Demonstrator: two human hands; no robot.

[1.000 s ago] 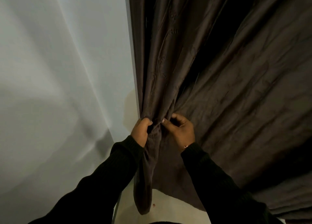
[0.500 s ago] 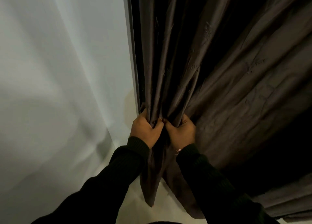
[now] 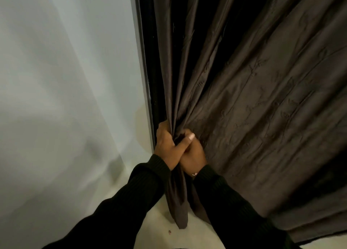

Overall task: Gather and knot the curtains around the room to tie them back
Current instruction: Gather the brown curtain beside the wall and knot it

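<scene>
Two hands on one curtain [image 3: 253,98], so this is the gathering step for sure. The dark brown fabric hangs from somewhere out of view at the top and fans down to a pinch point low against the frame [image 3: 144,80], right where the wall [image 3: 65,80] ends. Below the pinch, a bunched tail dangles just above the floor [image 3: 159,230].

The left hand [image 3: 167,147] grips the bundle on the frame side, fingers curled into the folds and thumb lying across toward the other hand. The right hand [image 3: 193,156] sits touching it, fingers wrapped round the same bundle from the other side. Both are clamped tight on fabric, nothing loose in either grip. Dark sleeves [image 3: 131,201] cover both arms.

My read: only part of the curtain is collected. The big spread on the right isn't pulled in, so the bundle is thin for now. Next move probably calls for one hand to hold the pinch while the other reaches right and rakes more folds in, and then there's enough length in the tail to loop it into a knot. No knot started yet as far as I can see.

There's also a tiny speck on the floor near the tail, can't tell what it is.
</scene>
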